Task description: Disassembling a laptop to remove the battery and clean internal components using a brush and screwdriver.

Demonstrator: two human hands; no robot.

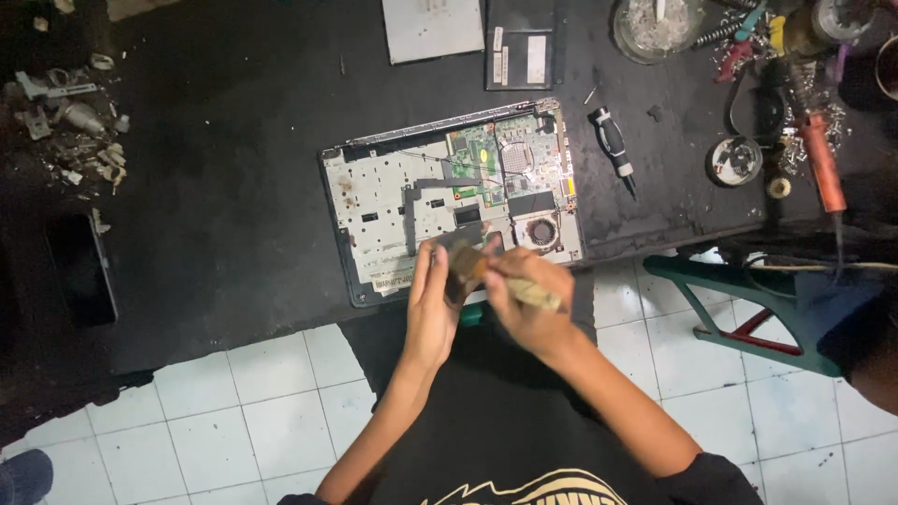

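An opened laptop base (pixel 393 201) lies on the black bench, its green circuit board (pixel 486 164) and round fan (pixel 543 230) exposed. Just in front of its near edge, my left hand (pixel 432 304) holds a small dark part (pixel 460 266) upright. My right hand (pixel 526 297) grips a paintbrush with a pale wooden handle (pixel 535 295), and its bristles rest against that dark part. Both hands hover over the bench's front edge, above my dark shirt.
A black-handled screwdriver (pixel 613 145) lies right of the laptop. Further right are a soldering iron (pixel 823 164), a round tin (pixel 734 161), a glass bowl (pixel 655 28) and pliers. Flat panels (pixel 432 28) lie behind the laptop. Loose scraps (pixel 70 122) sit at left. A green stool (pixel 739 309) stands on white tiles.
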